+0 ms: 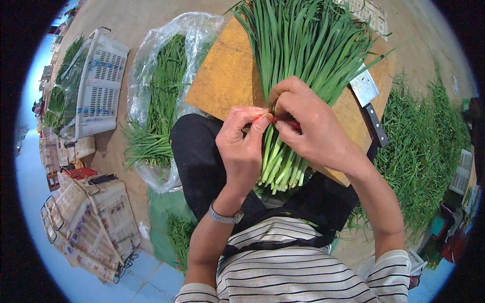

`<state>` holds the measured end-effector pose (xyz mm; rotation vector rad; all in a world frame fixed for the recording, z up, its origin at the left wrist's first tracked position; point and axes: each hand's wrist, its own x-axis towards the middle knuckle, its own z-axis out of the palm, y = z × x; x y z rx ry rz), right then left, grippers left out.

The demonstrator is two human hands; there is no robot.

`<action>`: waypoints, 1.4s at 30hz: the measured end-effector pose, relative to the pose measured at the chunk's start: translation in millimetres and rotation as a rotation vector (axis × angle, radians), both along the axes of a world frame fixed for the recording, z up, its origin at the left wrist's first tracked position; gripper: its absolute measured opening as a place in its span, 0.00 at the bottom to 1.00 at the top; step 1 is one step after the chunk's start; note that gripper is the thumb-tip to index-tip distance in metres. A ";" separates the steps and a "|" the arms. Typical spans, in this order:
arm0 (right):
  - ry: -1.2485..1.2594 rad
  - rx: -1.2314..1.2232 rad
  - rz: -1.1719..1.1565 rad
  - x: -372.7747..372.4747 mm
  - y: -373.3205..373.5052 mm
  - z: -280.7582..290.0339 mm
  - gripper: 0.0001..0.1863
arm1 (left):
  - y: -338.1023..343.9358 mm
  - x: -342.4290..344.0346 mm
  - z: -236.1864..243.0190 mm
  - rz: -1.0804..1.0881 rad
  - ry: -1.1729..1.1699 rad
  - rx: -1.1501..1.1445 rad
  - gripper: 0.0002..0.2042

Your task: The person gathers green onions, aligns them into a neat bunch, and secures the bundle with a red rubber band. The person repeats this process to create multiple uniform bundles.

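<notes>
A thick bundle of long green chives [308, 45] lies on a round wooden chopping board [227, 76] resting on my lap. My right hand [313, 126] wraps around the bundle near its pale stem ends. My left hand [242, 141] pinches a red band [285, 121] at the bundle, fingertips touching the right hand's fingers. The white cut stems [280, 171] stick out below both hands. A watch sits on my left wrist.
A cleaver [369, 101] lies on the board's right edge, handle toward me. A clear plastic bag of chives [161, 96] sits on the left, with white plastic crates [101, 81] beyond it and more [91, 222] lower left. Loose chives [424, 136] are heaped on the right.
</notes>
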<state>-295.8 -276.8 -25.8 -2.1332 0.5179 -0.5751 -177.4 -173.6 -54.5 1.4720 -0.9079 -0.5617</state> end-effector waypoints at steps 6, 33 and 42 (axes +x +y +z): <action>-0.143 -0.156 -0.069 -11.7 29.3 7.5 0.21 | 3.7 3.2 4.2 0.026 0.348 0.094 0.03; -0.369 1.541 -0.073 -26.2 137.6 -56.6 0.36 | 153.1 8.8 -36.4 0.031 1.006 0.166 0.09; -0.328 1.382 -0.210 -5.5 144.0 -21.6 0.36 | 162.9 11.8 -45.5 -0.077 1.163 0.136 0.13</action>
